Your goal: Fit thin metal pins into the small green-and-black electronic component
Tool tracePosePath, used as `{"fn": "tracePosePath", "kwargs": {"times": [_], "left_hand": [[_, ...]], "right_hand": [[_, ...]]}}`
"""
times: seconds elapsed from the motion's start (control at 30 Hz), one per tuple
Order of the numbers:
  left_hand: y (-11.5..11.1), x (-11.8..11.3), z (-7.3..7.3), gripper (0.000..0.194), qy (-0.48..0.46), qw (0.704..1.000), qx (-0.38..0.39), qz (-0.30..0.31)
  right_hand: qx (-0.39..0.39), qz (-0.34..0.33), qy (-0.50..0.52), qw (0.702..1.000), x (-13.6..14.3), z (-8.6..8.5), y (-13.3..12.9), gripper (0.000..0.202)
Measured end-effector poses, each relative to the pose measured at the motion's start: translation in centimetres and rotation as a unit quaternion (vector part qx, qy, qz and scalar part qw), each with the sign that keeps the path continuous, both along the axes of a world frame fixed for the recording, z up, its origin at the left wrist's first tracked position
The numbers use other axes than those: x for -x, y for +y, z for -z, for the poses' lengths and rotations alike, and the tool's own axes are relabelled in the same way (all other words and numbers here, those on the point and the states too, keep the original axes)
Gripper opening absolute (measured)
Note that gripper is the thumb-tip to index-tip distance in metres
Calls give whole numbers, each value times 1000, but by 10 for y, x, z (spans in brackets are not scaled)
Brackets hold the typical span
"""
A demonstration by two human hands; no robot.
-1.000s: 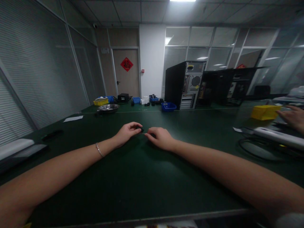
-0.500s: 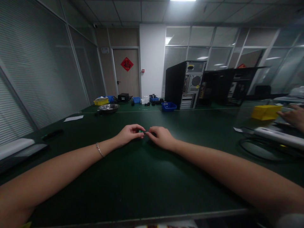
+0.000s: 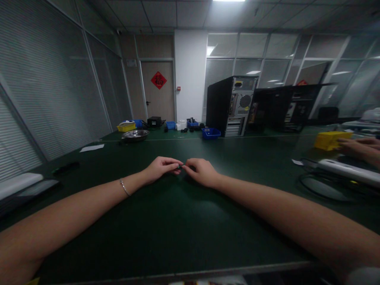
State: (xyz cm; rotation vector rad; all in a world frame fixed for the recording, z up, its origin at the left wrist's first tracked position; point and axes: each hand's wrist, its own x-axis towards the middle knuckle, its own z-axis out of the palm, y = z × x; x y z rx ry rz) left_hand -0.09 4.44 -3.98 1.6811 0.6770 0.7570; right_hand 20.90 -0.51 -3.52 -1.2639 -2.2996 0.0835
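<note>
Above the middle of the dark green table (image 3: pixel 184 229), my left hand (image 3: pixel 160 169) pinches a tiny green and dark piece (image 3: pixel 179 167) between thumb and fingers. Most of that piece is hidden by the fingertips. My right hand (image 3: pixel 202 171) meets it from the other side, its thumb and index finger pressed together at the piece's right end. Whatever the right fingertips grip is too small to make out. The two sets of fingertips almost touch.
A metal dish (image 3: pixel 135 135), a yellow tray (image 3: pixel 126 126) and a blue bin (image 3: pixel 211 133) stand farther back, beside a computer tower (image 3: pixel 231 107). At right, another person's hand (image 3: pixel 360 148) is at a yellow box (image 3: pixel 331 140), near a cable loop (image 3: pixel 323 188).
My left fingers have closed further over the small piece, so less green shows. My right hand has hardly moved. The other person's hand has shifted left over the yellow box.
</note>
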Motion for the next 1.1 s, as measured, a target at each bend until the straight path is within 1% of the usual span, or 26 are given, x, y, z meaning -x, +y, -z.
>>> {"fn": "tracePosePath", "kwargs": {"times": [0.13,0.3,0.47,0.6,0.73,0.9,1.0,1.1], "left_hand": [[0,1,-1,30,-1,1000,22,10],[1,3,-2,31,-4,999,31,22],[0,3,-2,31,-6,999,39,31],[0,2,-2,30,-7,999,40,31],[2,1,0,30,-20,999,12,21],[6,-1,3,26,-40,999,-19,-18],[6,-1,3,25,-5,999,-47,-20],[3,0,2,26,46,995,-89,0]], "right_hand": [[-1,-18,5,1000,-1,1,1,27],[10,-24,10,1000,-1,-1,-1,26],[9,-44,16,999,-1,-2,-2,25],[9,-42,17,999,0,-2,-3,25],[10,-23,25,999,1,-3,-3,27],[6,-5,35,999,1,-2,-1,30],[-4,-1,37,999,1,0,1,29],[-10,0,40,999,1,1,2,29]]}}
